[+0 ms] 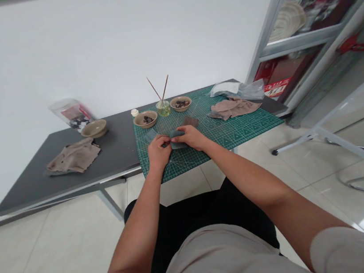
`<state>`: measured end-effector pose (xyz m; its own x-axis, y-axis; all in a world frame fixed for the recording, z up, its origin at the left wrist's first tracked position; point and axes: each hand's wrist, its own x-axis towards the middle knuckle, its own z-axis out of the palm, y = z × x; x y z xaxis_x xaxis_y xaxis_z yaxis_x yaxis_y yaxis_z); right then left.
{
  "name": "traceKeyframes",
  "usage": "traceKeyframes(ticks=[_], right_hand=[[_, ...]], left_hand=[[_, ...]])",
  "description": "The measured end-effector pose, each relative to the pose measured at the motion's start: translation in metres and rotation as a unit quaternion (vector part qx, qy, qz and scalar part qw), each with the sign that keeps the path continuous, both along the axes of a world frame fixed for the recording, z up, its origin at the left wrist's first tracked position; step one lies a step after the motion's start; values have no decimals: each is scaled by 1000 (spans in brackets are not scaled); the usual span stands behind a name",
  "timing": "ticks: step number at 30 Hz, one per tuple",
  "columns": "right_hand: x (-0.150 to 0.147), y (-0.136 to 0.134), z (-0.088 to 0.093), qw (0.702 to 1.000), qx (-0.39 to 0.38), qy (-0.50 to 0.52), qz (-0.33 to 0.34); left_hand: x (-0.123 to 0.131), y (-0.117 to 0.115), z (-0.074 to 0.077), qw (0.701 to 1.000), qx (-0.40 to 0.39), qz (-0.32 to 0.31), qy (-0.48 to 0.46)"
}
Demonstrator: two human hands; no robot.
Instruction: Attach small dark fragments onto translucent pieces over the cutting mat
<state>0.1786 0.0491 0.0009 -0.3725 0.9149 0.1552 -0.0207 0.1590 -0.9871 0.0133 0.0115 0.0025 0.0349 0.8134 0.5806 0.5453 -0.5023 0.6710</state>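
Over the green cutting mat (234,129), both hands meet at a small blue-grey sheet (178,145) that looks bent or folded. My left hand (159,153) is closed, its thumb and fingertips pinching the sheet's left edge. From the right, my right hand (193,137) grips the same sheet between thumb and fingers. Whether anything lies inside the fold is hidden. Another blue-grey piece (150,135) lies flat just behind my left hand. A brown flat piece (190,121) rests behind my right hand.
Bowls with dark bits (146,119) (181,104) flank a glass jar (164,108) holding two thin sticks. A small white-capped bottle (135,112) stands nearby. Brown cloths (74,157) (234,107), another bowl (94,129), a clear container (71,114) and a plastic bag (252,90) lie farther out.
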Motion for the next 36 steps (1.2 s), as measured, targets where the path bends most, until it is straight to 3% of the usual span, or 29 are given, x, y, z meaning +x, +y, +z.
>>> traceKeyframes(ticks=[9,18,22,26,30,33,36], right_hand=[[0,-1,-3,998,-16,62,-9],[2,-4,1,1000,0,23,-13],[1,-4,1,997,-28,71,-7],[2,-2,-1,992,-43,117,-26],[1,0,-3,985,-54,156,-42],[0,1,-5,985,-29,154,-75],[1,-2,-4,982,59,97,-150]], left_hand=[[-3,-1,2,997,-19,-17,-79],[-2,-3,3,999,-20,-13,-36],[-3,-2,3,992,-54,-26,-113],[-1,-1,2,961,-125,-52,-241],[2,-1,3,951,-140,-69,-266],[2,-1,3,956,-133,-65,-252],[-1,2,0,962,-105,-57,-245]])
